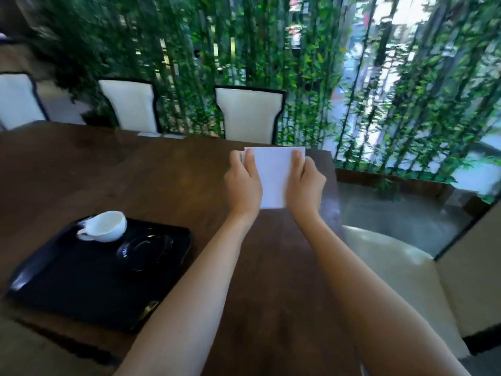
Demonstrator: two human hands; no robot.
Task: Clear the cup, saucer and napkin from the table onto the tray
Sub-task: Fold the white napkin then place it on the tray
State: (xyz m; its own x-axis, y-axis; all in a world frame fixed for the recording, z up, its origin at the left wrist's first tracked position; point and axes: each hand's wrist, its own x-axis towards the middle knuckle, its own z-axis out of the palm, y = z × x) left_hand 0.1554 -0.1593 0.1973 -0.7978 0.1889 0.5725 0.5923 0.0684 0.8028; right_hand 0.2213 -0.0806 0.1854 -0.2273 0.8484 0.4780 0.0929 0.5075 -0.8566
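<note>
With the surface (168,180) nearly cleared, tray (67,289) near left already carries saucer (145,249) and cup (104,226), cup tipped on its side. I've only the napkin (273,175) left, far right: left hand (242,185) and right hand (305,185) each closed on an edge.

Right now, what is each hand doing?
Left hand: closed on the napkin's left edge.
Right hand: closed on its right edge.
</note>
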